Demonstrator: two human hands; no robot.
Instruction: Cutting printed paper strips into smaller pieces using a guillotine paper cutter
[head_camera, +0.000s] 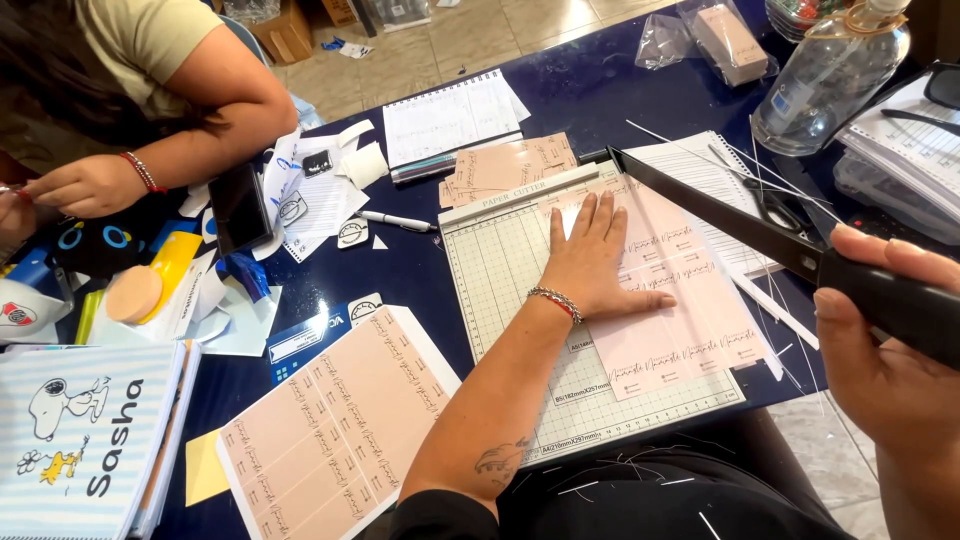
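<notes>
My left hand (592, 262) lies flat, fingers spread, pressing a pale pink printed sheet (680, 330) onto the gridded bed of a paper cutter (500, 270). My right hand (890, 360) grips the black handle of the cutter's blade arm (720, 215), which is raised at an angle above the sheet's right side. A beaded bracelet sits on my left wrist.
Another pink printed sheet (330, 430) lies at the lower left beside a striped notebook (80, 440). Cut pink strips (505, 168), a spiral notepad (445, 118), a pen (395, 220), a phone (238, 207), scissors (775, 205) and a clear bottle (830, 75) crowd the blue table. Another person's arm (180, 140) rests top left.
</notes>
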